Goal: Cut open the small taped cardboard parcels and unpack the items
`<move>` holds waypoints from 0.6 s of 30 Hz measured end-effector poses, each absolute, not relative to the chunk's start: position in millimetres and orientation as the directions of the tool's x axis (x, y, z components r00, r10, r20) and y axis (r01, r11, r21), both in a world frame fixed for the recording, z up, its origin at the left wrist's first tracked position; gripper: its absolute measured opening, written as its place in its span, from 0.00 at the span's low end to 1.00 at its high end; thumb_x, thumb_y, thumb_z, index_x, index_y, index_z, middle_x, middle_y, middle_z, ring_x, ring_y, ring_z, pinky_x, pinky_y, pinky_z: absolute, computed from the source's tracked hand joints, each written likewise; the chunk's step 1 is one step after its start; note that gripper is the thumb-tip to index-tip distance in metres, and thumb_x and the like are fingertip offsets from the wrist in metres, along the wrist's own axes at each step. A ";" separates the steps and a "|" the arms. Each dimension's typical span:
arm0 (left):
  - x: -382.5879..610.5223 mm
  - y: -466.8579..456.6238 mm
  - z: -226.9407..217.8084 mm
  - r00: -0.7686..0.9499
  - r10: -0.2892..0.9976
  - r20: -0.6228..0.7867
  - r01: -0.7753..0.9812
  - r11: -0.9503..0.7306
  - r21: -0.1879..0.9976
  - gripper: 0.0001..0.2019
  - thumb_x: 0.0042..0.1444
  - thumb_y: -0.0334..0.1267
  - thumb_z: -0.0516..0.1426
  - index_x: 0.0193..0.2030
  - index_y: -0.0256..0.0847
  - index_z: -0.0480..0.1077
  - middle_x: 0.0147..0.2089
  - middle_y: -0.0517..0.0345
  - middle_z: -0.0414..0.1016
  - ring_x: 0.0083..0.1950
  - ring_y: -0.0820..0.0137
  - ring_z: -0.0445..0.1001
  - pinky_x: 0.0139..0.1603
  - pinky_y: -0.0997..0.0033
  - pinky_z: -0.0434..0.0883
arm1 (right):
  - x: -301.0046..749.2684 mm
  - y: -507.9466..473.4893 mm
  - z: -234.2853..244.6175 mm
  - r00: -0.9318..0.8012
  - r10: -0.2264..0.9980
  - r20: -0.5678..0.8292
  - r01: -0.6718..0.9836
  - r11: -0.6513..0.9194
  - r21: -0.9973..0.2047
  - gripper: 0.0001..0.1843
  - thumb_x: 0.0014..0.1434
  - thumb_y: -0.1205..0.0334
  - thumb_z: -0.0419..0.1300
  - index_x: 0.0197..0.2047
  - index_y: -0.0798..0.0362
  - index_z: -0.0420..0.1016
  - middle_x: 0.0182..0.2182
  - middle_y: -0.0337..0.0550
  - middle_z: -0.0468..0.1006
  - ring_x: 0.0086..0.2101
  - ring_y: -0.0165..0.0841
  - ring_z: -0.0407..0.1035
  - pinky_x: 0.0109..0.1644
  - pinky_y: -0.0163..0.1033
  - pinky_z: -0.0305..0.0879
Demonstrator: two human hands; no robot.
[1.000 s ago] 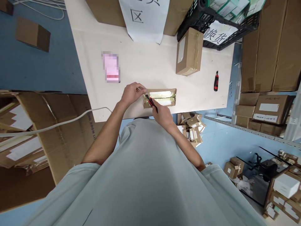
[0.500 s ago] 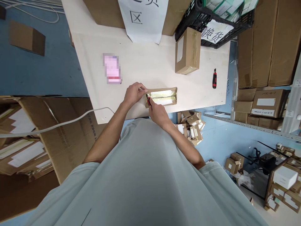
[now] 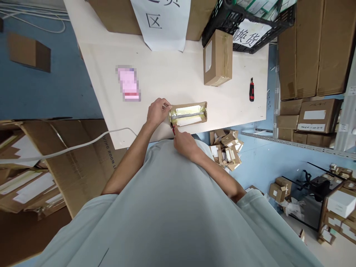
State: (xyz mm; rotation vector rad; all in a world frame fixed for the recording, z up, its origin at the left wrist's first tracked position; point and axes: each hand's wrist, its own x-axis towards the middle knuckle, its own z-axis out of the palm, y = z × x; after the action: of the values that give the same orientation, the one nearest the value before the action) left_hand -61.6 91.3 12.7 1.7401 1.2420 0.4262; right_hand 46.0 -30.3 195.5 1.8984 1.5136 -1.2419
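A small, flat cardboard box point(image 3: 202, 107) with shiny yellowish tape and white labels lies near the table's front edge. My left hand point(image 3: 158, 113) is closed, its fingertips gripping the box's far left corner. Closed round a red and black box cutter point(image 3: 174, 129), my right hand point(image 3: 185, 142) is at the near left corner of the box. Most of the cutter is hidden by my fingers, and I cannot tell whether its blade is in the cardboard.
A second box cutter point(image 3: 251, 89) lies at the table's right. Behind stand a taped carton point(image 3: 218, 59) and a black crate point(image 3: 247, 46). A pixelated pink item point(image 3: 128, 83) lies on the left. A white cable point(image 3: 80, 144) crosses beside my left arm; discarded boxes point(image 3: 226, 148) are piled below the table.
My right hand has drawn the box cutter from the top of the box's left end toward me, down to its near corner. My left hand keeps its hold on the box.
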 end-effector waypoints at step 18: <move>-59.7 45.8 1.0 0.067 0.876 -0.477 0.451 0.400 0.798 0.28 0.72 0.62 0.60 0.64 0.42 0.81 0.59 0.45 0.86 0.54 0.57 0.83 0.59 0.59 0.80 | 286.1 -48.1 49.7 0.433 0.833 -0.343 0.624 -0.552 -0.553 0.18 0.79 0.51 0.53 0.59 0.51 0.77 0.54 0.59 0.87 0.53 0.48 0.82 0.62 0.50 0.76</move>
State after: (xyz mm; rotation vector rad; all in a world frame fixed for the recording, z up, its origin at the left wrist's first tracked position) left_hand -59.7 45.8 1.0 1.2178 1.5614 0.4851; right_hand 286.1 -48.1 49.7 2.9384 1.5604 -1.0630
